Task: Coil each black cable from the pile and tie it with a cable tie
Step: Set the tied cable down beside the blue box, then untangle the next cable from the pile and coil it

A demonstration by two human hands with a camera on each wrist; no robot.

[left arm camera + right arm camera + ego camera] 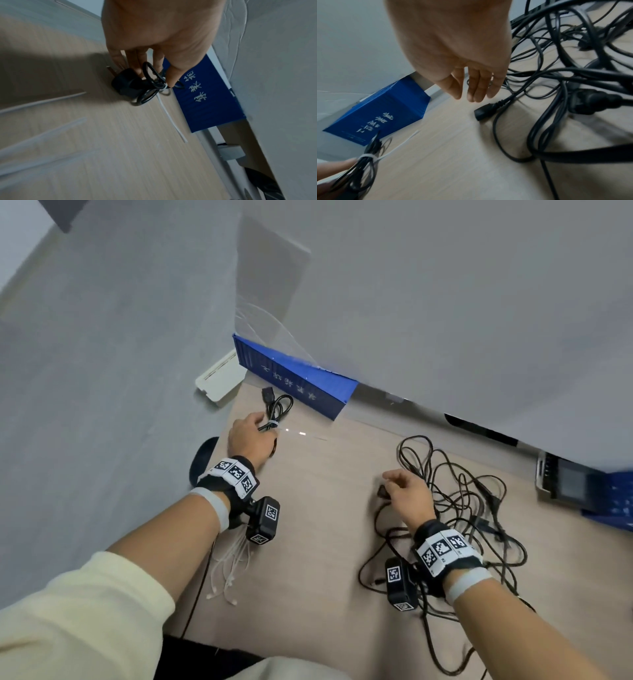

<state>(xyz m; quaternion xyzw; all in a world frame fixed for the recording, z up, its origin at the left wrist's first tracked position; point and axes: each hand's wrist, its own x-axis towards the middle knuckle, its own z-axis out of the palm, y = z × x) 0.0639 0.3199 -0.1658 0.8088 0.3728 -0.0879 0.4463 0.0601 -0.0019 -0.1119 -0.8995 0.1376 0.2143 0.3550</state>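
Desk [318, 508], light wood grain, carrying all items

Coiled black cable [278, 409]: small bundle bound at its waist by a white cable tie [273, 424], long tail of the tie trailing over the desk; sits near the desk's far left corner, just beside the blue box [301, 381]. Left hand [249, 440] pinches the bundle at the tie with thumb and fingertips.

Pile of black cables [472, 508]: loose tangle along the desk's right side, a plug end [485, 111] at its left fringe. Right hand [407, 496] hovers just above that plug, fingers relaxed and close together, gripping nothing.

Spare white cable ties [229, 573]: loose bunch by the desk's left edge, under the left forearm
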